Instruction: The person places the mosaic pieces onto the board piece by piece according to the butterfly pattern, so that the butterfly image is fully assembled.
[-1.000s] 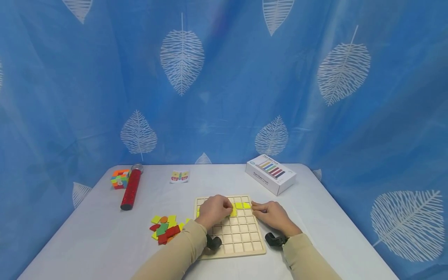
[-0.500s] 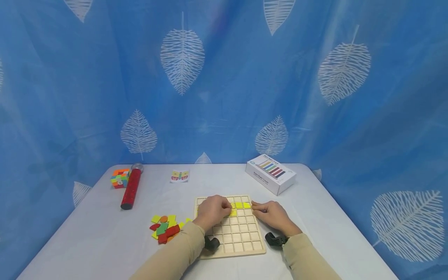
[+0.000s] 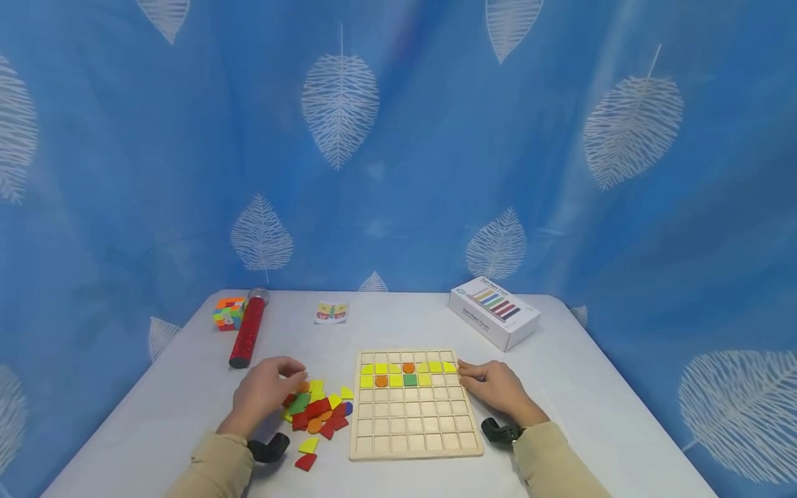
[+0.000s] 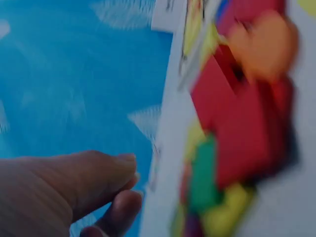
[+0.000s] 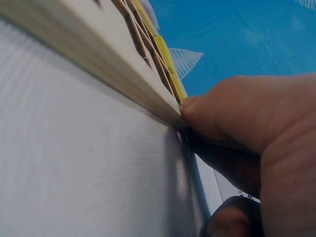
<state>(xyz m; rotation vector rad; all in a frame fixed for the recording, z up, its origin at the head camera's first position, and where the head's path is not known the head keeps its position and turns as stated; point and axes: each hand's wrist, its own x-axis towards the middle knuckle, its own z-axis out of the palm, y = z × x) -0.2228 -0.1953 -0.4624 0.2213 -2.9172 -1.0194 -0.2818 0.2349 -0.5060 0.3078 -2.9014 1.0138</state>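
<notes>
My left hand hovers at the left side of a loose pile of coloured pieces. Its thumb and fingers are loosely bent, and the left wrist view shows nothing between them. An orange round piece lies just by the fingertips in the head view. The wooden grid board lies flat, with yellow pieces, orange discs and a green square in its second and third rows. At the board's right edge, my right hand pinches the rim between thumb and finger; the right wrist view shows the thumb against it.
A picture card lies behind the board. Back left are a red glittery tube and a puzzle cube; a white box stands back right. A yellow piece and a red piece lie in front of the pile.
My left hand has left the board and moved left to the pile, uncovering the yellow, orange and green pieces in the grid. The right hand stays at the board's edge.
</notes>
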